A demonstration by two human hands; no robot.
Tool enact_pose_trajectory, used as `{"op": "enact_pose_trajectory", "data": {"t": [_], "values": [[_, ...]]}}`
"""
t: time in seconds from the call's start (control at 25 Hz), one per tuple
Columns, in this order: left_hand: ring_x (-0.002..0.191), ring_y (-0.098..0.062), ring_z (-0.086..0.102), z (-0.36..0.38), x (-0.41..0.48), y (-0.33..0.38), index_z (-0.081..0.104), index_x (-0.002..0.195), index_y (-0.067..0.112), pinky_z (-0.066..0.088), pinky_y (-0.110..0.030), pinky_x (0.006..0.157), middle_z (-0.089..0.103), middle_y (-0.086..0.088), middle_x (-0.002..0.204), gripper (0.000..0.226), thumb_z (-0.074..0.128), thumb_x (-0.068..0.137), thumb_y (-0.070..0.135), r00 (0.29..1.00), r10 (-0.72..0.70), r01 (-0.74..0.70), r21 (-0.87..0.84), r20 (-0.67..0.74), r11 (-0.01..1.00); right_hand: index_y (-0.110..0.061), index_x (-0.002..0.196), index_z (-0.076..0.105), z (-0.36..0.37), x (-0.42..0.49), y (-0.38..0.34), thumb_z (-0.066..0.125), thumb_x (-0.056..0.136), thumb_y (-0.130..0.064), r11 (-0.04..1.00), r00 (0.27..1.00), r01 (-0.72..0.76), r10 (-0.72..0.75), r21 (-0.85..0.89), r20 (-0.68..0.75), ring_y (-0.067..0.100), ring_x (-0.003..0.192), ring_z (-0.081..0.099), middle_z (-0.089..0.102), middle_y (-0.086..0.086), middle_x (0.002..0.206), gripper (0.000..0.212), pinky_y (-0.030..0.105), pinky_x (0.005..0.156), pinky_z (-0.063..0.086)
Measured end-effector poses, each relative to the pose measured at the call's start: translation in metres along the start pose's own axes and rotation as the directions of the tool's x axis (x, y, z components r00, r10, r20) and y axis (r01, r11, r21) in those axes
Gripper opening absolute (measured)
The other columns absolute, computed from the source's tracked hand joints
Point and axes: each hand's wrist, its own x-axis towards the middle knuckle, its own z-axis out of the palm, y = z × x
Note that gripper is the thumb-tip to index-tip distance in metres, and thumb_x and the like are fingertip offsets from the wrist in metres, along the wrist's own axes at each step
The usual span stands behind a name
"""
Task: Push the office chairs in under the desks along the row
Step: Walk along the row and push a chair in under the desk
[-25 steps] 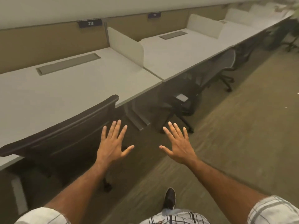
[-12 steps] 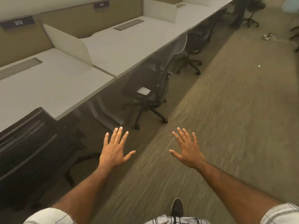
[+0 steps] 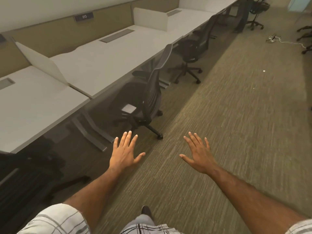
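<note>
Head view: my left hand [image 3: 124,154] and right hand [image 3: 199,156] hover, fingers spread, with the black mesh-backed office chair [image 3: 149,97] angled at the front edge of the long white desk [image 3: 101,65], so I'd palm its backrest and push squarely.

Black mesh chairs [image 3: 152,92]; pale grey desks [image 3: 101,65]; olive streaked carpet [image 3: 236,115]; plaid sleeves [image 3: 57,220].

Striped olive carpet [image 3: 236,115] covers the floor. A tan wall panel [image 3: 50,34] carries a dark plate [image 3: 83,16] numbered 213. A white cable [image 3: 290,42] lies on the carpet.
</note>
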Motion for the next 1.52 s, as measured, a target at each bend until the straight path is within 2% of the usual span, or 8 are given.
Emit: {"op": "enact_pose_trajectory", "data": {"t": [0.12,0.32,0.48,0.8,0.92,1.12,1.36,1.52], "values": [[0.157,-0.026,-0.002,-0.002,0.047,0.018,0.016,0.162,0.022,-0.002,-0.056,0.125,0.007,-0.01,0.17,0.096,0.012,0.086,0.081,0.999,0.032,-0.032,0.001,-0.003,0.999,-0.022,0.162,0.014,-0.016,0.038,0.024,0.008,0.079,-0.089,0.999,0.999,0.032,-0.032,0.004,-0.011,0.023,0.157,-0.001,0.006,0.005,0.17,0.106,0.055,0.122,-0.004],[0.157,-0.025,-0.003,0.008,0.153,0.048,0.017,0.162,0.021,-0.003,-0.055,0.125,0.006,-0.01,0.17,0.099,0.009,0.085,0.082,0.998,0.054,-0.054,-0.012,-0.033,0.998,-0.021,0.162,0.016,-0.038,0.129,0.079,0.02,0.085,-0.077,0.995,0.995,0.093,-0.094,-0.041,-0.026,0.023,0.156,-0.002,0.005,0.006,0.17,0.095,0.045,0.124,-0.008],[0.157,-0.024,-0.008,0.011,0.25,0.072,0.014,0.162,0.021,-0.004,-0.054,0.126,0.0,-0.009,0.17,0.099,0.008,0.084,0.081,0.999,0.046,-0.047,-0.027,-0.023,0.999,-0.022,0.161,0.018,-0.06,0.207,0.128,0.021,0.084,-0.077,0.987,0.991,0.136,-0.135,-0.086,0.017,0.024,0.156,-0.001,0.007,0.006,0.17,0.095,0.047,0.123,-0.008],[0.156,-0.028,-0.014,-0.027,0.416,0.092,0.02,0.161,0.019,0.0,-0.059,0.125,-0.007,-0.011,0.17,0.089,0.024,0.094,0.076,0.97,0.104,-0.098,0.038,-0.221,0.994,-0.023,0.161,0.021,-0.094,0.346,0.194,0.024,0.084,-0.075,0.979,0.983,0.182,-0.183,-0.093,-0.005,0.023,0.156,0.002,0.009,0.004,0.17,0.092,0.052,0.124,-0.002],[0.156,-0.028,-0.014,-0.045,0.465,0.095,0.019,0.161,0.018,0.0,-0.059,0.125,-0.006,-0.012,0.17,0.088,0.026,0.095,0.076,0.959,0.032,-0.028,0.021,-0.281,0.999,-0.024,0.161,0.022,-0.099,0.4,0.215,0.027,0.086,-0.074,0.967,0.97,0.24,-0.242,-0.083,-0.014,0.022,0.156,0.003,0.011,0.003,0.17,0.09,0.055,0.124,0.001],[0.157,-0.029,-0.009,-0.074,0.54,0.082,0.018,0.16,0.014,0.001,-0.058,0.125,-0.005,-0.012,0.171,0.092,0.023,0.094,0.077,0.92,-0.185,0.19,-0.021,-0.346,0.982,-0.025,0.16,0.022,-0.12,0.504,0.247,0.026,0.086,-0.075,0.917,0.921,0.386,-0.389,-0.097,-0.01,0.021,0.156,0.002,0.011,0.002,0.17,0.089,0.055,0.123,0.0],[0.156,-0.035,-0.004,-0.097,0.601,0.084,0.018,0.16,0.017,0.011,-0.058,0.124,0.003,-0.013,0.17,0.103,0.011,0.083,0.084,0.818,-0.532,0.521,-0.112,-0.219,0.846,-0.025,0.16,0.019,-0.182,0.618,0.273,0.022,0.087,-0.076,0.824,0.825,0.562,-0.565,-0.074,-0.02,0.02,0.156,-0.003,0.007,0.003,0.17,0.089,0.051,0.121,-0.01],[0.155,-0.038,0.002,-0.095,0.62,0.092,0.023,0.159,0.018,0.016,-0.059,0.123,0.011,-0.014,0.169,0.099,0.017,0.085,0.083,0.76,-0.616,0.608,-0.108,-0.207,0.787,-0.026,0.161,0.016,-0.214,0.685,0.27,0.019,0.087,-0.077,0.772,0.772,0.63,-0.634,-0.082,-0.036,0.019,0.156,-0.005,0.004,0.002,0.171,0.09,0.051,0.123,-0.011]]}}
